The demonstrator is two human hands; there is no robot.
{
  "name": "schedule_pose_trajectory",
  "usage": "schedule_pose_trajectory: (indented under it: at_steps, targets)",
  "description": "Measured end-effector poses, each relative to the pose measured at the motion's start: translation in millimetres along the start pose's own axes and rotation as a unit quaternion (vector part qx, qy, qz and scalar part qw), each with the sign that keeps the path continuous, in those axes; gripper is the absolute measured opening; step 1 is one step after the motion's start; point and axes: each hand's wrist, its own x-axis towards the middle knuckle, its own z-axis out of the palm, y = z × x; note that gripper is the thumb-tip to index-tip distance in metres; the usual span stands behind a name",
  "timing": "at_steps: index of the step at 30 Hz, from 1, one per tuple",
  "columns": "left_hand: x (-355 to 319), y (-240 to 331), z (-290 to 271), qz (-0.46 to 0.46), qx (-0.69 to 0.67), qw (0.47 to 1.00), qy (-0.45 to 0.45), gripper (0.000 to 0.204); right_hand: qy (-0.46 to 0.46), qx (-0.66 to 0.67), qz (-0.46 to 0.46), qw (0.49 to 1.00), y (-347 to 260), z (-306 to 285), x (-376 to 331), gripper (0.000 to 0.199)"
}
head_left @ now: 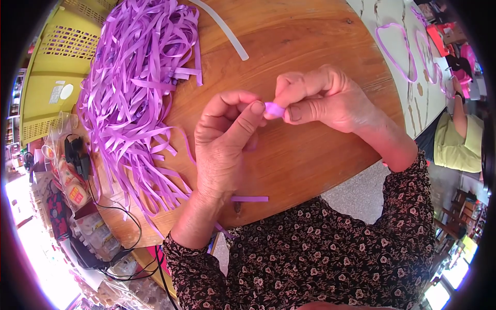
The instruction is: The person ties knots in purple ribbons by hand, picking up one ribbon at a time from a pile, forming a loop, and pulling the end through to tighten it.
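Over the wooden table, a small piece of purple ribbon is pinched between my two hands. My left hand is closed, thumb and index fingertip on the ribbon's left end. My right hand grips the other end between thumb and bent fingers. Whether the ribbon is folded or knotted there is hard to tell. A flat purple ribbon end pokes out beside my left wrist, which hides part of it. Left of my left hand lies a large tangled heap of purple ribbons, some strands trailing toward me.
A yellow perforated basket stands behind the heap at left. A pale translucent strip lies at the far side. Black cables and bagged goods sit at lower left. Purple loops rest on a marbled surface near another person.
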Motion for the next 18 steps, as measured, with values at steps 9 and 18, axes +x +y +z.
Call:
schedule_pose_trajectory:
  at_steps: [9,18]
  targets:
    - [-5,-11,16,0.162,0.079,0.983,0.033,0.012,0.093,-0.111,-0.108,0.984,3,14,0,0.027]
    - [-3,-20,19,0.194,0.165,0.966,0.055,0.012,0.153,-0.409,-0.231,0.870,14,10,1,0.030]
